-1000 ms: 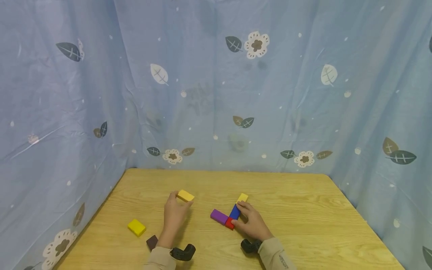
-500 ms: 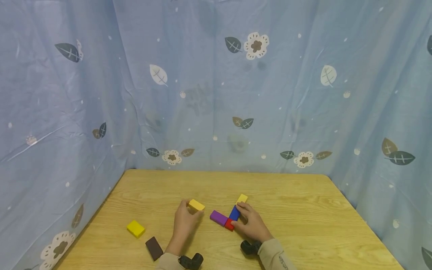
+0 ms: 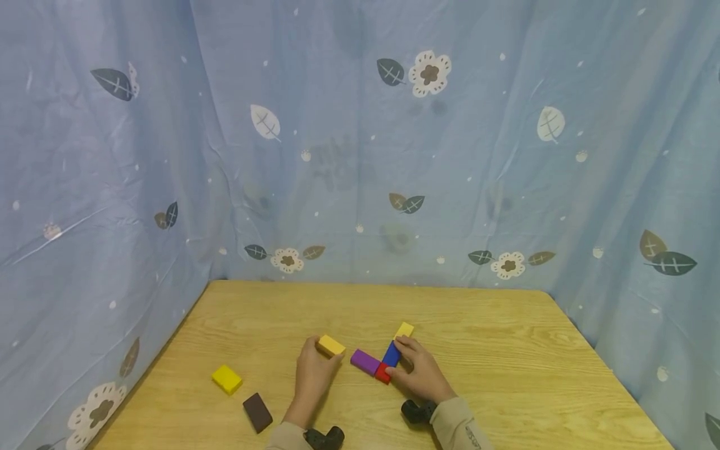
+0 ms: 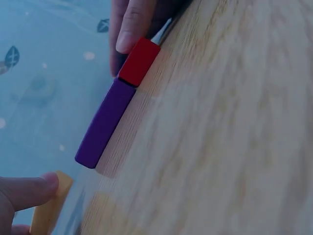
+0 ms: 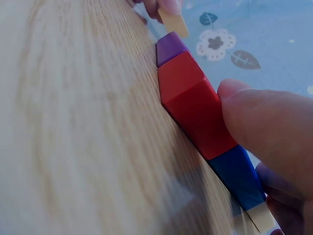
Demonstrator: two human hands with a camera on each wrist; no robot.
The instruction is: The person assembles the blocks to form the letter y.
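Note:
My left hand [image 3: 316,373] pinches an orange-yellow block [image 3: 332,345] between thumb and fingers, close to the left end of a purple block [image 3: 365,362]. A gap shows between the two in the left wrist view. The purple block meets a red block [image 3: 382,373], and from there a blue block [image 3: 390,354] and a pale yellow block [image 3: 404,331] run away at an angle, forming a bent line on the table. My right hand [image 3: 423,373] grips this line, its thumb on the red block [image 5: 193,103] and its fingers around the far part of the blue block [image 5: 238,177].
To the left on the wooden table [image 3: 495,350] lie a bright yellow block [image 3: 227,379] and a dark brown block [image 3: 257,412]. A blue patterned curtain [image 3: 360,156] encloses the back and sides. Each wrist carries a black camera mount.
My left hand has carried the orange-yellow block rightward and nearer to me, closer to the purple block, uncovering the brown block. My right hand has stayed in place.

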